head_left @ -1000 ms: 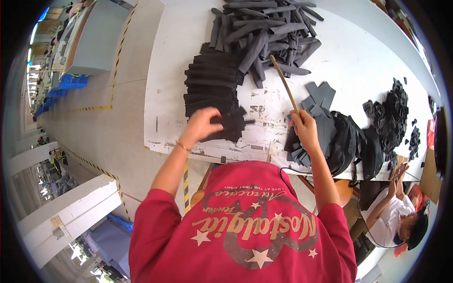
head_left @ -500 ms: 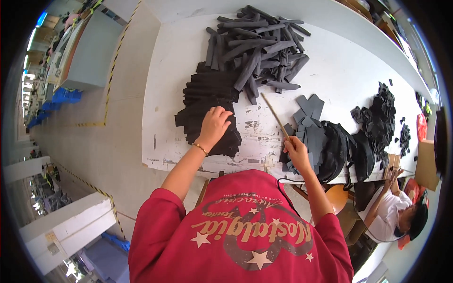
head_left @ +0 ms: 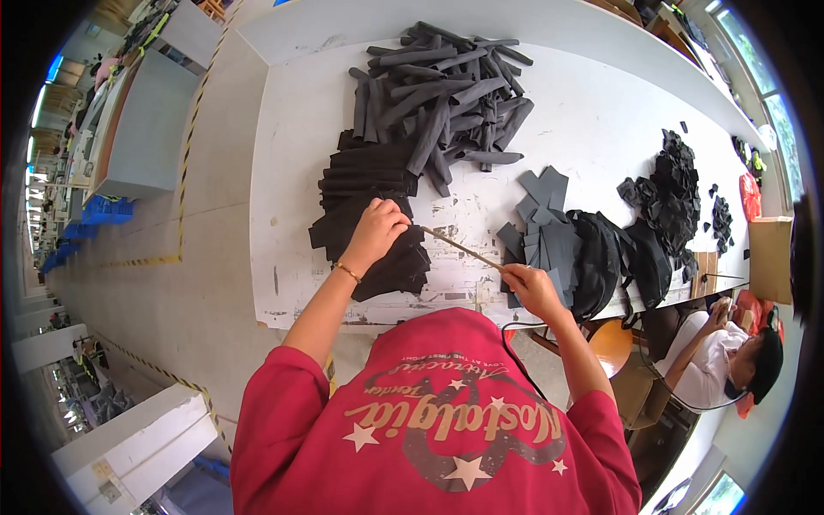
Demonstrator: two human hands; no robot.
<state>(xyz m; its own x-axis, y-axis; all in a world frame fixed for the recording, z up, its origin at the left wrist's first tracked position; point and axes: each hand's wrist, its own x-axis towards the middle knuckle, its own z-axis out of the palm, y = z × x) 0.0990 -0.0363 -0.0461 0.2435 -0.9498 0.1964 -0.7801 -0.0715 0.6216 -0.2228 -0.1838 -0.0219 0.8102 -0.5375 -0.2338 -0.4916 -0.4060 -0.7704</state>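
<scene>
Several black fabric pieces (head_left: 365,225) lie overlapped in a stack on the white table, left of centre. My left hand (head_left: 376,233) is over the stack, fingers bent and pinched together at the right edge of a fabric piece. My right hand (head_left: 530,287) grips a thin, light brown stick (head_left: 468,251) by its end. The stick slants up and left, its far tip close to my left fingertips at the fabric's edge. Beyond the stack is a heap of dark grey rolled fabric tubes (head_left: 446,94).
Flat dark grey pieces (head_left: 545,227) lie to the right, beside black curved fabric parts (head_left: 596,262). Farther right is a pile of small black scraps (head_left: 674,184). A raised ledge (head_left: 549,47) borders the table's far side. Another person (head_left: 708,352) sits at the right.
The stick has swung left and down, its tip now near my left fingertips. My left fingers have closed in at the fabric's edge. The whole view has shifted slightly.
</scene>
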